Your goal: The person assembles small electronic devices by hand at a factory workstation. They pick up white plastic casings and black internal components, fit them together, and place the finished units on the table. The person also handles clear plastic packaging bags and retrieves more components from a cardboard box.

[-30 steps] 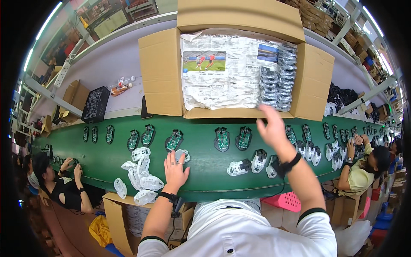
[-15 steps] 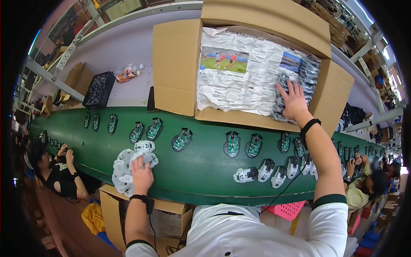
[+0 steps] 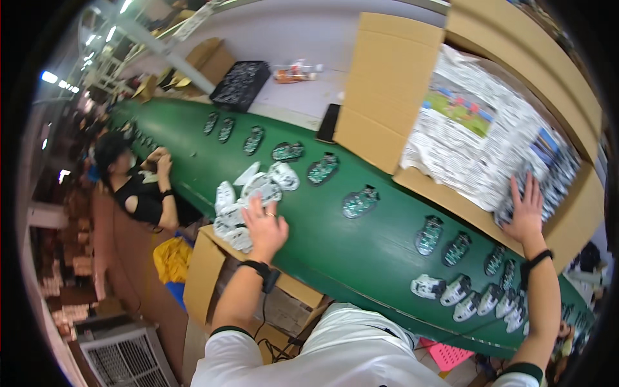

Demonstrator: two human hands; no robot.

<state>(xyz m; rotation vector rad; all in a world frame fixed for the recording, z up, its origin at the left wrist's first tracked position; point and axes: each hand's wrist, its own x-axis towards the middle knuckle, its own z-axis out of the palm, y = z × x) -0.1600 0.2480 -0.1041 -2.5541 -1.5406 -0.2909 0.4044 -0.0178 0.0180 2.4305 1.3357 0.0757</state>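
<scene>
My left hand (image 3: 265, 227), its fingers apart, rests on the near right side of a loose pile of white plastic mouse shells (image 3: 231, 218). On the right, my right hand (image 3: 526, 211) lies with spread fingers on a row of dark, clear-wrapped parts (image 3: 560, 184) inside a big open carton (image 3: 445, 193). Crumpled newspaper (image 3: 445, 138) covers the rest of the layer in that carton. Green circuit boards on dark mouse bases, such as one board (image 3: 360, 202), stand spaced along the green belt (image 3: 322, 248). White-shelled mice (image 3: 456, 290) sit grouped near the right forearm.
A black crate of small parts (image 3: 240, 85), bottles (image 3: 298, 72) and a dark phone-like slab (image 3: 328, 122) stand behind the belt. Another person (image 3: 138, 180) works at the left. Below the near edge are an open carton (image 3: 205, 274) and a pink perforated basket (image 3: 449, 356).
The view has swung toward the left and tilted. The white shells under my left hand are spread looser than before. My right hand stays on the wrapped parts in the carton.
</scene>
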